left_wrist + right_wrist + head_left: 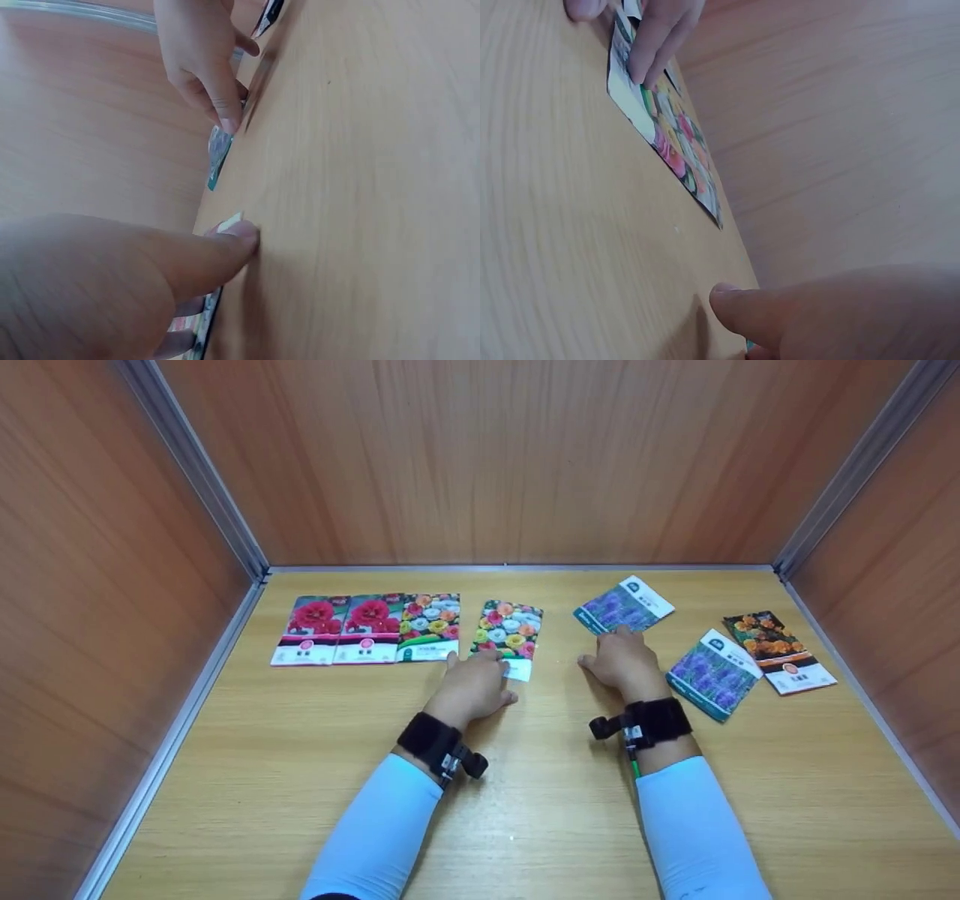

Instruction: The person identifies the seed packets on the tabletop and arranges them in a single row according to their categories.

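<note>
My left hand (471, 687) rests its fingertips on the white lower part of a seed packet with multicoloured flowers (508, 628). The right wrist view shows those fingers laid flat on the multicoloured packet (676, 139), the thumb apart from it. My right hand (628, 661) touches the lower edge of a purple-flower seed packet (624, 604), which lies slanted on the table. Its fingertips partly cover that edge, and its thumb points left. Right of this hand lies a second purple-flower packet (715, 675), its corner against an orange-flower packet (776, 651).
At the left, two red-flower packets (309, 630) and another multicoloured packet (429, 626) form a row, edge to edge. Wooden panels (510, 465) with metal edging enclose the table (525, 802) at the back and both sides. A cable (636, 769) runs along the right forearm.
</note>
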### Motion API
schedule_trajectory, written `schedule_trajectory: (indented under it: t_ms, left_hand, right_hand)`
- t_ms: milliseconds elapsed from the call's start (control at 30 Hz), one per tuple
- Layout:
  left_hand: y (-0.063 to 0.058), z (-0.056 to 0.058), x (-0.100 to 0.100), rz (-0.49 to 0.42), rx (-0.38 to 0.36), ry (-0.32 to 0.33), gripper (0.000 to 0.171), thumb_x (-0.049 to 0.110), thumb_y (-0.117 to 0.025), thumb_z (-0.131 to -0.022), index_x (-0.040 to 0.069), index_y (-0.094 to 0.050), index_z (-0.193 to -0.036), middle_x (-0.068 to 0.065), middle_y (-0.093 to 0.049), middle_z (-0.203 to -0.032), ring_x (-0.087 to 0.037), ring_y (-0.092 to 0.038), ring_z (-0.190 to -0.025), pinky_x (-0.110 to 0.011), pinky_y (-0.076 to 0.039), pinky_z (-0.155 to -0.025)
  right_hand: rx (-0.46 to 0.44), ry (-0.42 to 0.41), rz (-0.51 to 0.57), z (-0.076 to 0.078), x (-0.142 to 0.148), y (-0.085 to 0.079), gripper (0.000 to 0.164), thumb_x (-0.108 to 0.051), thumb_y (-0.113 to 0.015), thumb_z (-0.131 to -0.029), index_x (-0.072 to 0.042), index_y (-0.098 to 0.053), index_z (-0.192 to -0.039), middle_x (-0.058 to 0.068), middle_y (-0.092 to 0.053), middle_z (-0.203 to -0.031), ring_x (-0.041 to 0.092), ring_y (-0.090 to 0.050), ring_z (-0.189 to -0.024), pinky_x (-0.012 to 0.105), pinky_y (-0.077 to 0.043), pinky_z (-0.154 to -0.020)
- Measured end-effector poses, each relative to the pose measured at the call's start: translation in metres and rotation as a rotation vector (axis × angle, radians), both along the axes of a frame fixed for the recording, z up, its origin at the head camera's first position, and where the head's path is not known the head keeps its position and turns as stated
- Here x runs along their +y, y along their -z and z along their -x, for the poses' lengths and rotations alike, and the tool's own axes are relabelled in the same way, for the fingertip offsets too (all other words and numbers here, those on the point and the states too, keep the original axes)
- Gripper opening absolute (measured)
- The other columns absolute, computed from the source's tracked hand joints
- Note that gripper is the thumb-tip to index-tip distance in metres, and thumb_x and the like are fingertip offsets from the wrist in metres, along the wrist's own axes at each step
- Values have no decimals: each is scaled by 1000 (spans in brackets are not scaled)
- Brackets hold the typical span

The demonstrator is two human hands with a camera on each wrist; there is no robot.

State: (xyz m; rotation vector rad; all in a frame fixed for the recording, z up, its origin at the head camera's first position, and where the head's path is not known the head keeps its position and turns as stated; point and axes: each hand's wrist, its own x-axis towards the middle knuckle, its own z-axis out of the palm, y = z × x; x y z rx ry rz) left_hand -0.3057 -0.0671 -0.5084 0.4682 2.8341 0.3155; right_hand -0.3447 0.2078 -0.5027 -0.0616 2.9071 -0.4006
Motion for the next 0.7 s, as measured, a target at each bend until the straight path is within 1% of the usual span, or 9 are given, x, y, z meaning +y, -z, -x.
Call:
schedule_trajectory:
  t_ms: [133,233,333,367,467,533,600,700]
  left_hand:
    - [6,3,-1,-11,21,-45,76,59,-69,-110,17,-53,-170,-8,-41,-185,-32,-36,-173,-78,-12,-139]
    - [8,4,-4,-24,15,-75,80,60,-68,-110,15,-48,-174,-9,-34,-188,-31,-28,-176,-77,-11,-140]
    - [6,4,-4,-28,2,-99,83,59,-68,-110,14,-43,-176,-11,-23,-191,-33,-19,-179,-75,-13,-140]
    - [4,4,-4,-26,6,-105,84,59,-69,-110,14,-43,-176,-12,-21,-191,-35,-18,-179,-75,-14,-140]
    - [2,4,-4,-10,21,-119,85,60,-69,-109,11,-45,-174,-15,-20,-191,-39,-18,-178,-74,-16,-140]
    - [3,4,-6,1,27,-121,86,62,-69,-109,8,-47,-173,-17,-24,-190,-40,-22,-177,-75,-16,-140]
    - [3,4,-7,1,20,-121,86,62,-70,-108,7,-48,-172,-18,-30,-188,-39,-26,-176,-76,-15,-140]
    - [4,5,-8,3,11,-117,86,61,-69,-109,7,-48,-172,-18,-33,-187,-39,-28,-175,-76,-13,-140]
  right_hand:
    - [0,1,12,-1,0,-4,55,-43,-65,-115,6,-72,-139,36,-55,-156,53,-54,-143,69,-52,-118]
    - [31,-6,37,-1,-5,-7,53,-40,-65,-115,4,-70,-145,34,-57,-155,52,-57,-144,68,-51,-121]
    - [63,-38,69,0,-15,-11,54,-37,-66,-115,0,-66,-154,31,-57,-160,51,-56,-151,67,-47,-127]
    - [71,-52,83,0,-19,-12,55,-36,-66,-115,-1,-64,-156,29,-58,-161,50,-55,-153,66,-46,-129]
    - [62,-137,133,-3,-36,-11,53,-36,-67,-114,-4,-65,-156,23,-60,-162,45,-57,-154,62,-45,-131]
    - [26,-203,177,-7,-47,-10,52,-36,-69,-113,-7,-66,-156,19,-62,-163,42,-57,-156,60,-45,-132]
    - [-28,-266,203,-11,-57,-8,52,-37,-71,-113,-11,-66,-157,15,-61,-166,38,-54,-159,59,-43,-134]
    - [-85,-328,193,-16,-64,-7,53,-38,-74,-111,-16,-66,-159,9,-57,-172,36,-48,-165,58,-40,-136]
